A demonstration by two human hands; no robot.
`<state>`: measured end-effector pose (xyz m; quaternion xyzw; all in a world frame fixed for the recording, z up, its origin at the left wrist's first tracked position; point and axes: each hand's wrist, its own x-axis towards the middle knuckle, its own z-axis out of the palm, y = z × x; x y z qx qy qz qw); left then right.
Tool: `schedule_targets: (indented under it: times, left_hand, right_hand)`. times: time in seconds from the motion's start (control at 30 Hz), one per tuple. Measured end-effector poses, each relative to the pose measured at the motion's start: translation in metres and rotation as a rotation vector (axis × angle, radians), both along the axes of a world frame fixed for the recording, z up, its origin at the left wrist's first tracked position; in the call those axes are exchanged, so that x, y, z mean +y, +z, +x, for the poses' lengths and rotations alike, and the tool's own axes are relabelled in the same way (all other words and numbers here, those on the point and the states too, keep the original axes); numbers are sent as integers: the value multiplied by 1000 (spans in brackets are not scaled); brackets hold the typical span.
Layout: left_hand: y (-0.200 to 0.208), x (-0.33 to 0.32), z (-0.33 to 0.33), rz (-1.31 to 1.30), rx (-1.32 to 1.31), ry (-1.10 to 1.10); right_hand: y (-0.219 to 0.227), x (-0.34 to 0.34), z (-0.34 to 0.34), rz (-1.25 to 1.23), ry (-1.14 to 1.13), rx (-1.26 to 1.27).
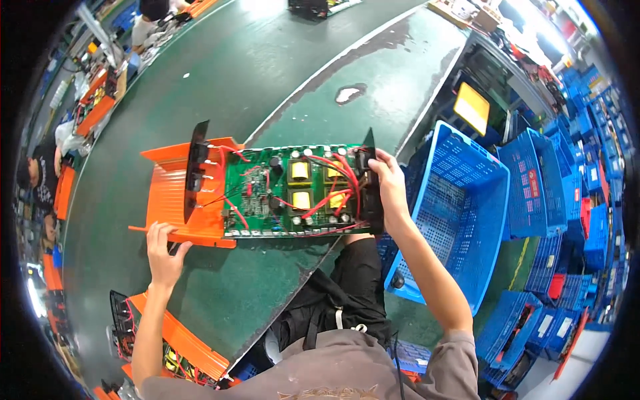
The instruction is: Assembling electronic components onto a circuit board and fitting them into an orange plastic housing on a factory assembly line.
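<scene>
A green circuit board (293,193) lies flat near the middle of the frame, half slid into an orange ribbed housing (183,197) on its left — the housing's open trough faces up. The board carries yellow-wrapped coils, black capacitors and looping red wires. A black end plate (195,170) stands upright across the housing, tilted slightly, with red wires running to it. At the board's right end sits a second black end plate (369,190) — partly covered by fingers.

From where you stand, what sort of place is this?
Most likely an electronics assembly workshop: a green circuit board sliding into an orange metal casing on a long green workbench, with stacked blue plastic crates alongside.
</scene>
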<state>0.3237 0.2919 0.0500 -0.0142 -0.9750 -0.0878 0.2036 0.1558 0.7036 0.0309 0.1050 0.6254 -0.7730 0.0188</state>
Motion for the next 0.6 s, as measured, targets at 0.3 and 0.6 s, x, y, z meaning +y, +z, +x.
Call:
schedule_targets:
  times: [0.3,0.6]
  left_hand:
    - [-11,-24,-24,-1,33,18]
    - [-9,-21,-25,41,15,33]
  right_hand:
    - [-7,-2,7,-369,-89,357]
    - [-5,-4,4,-361,-102,382]
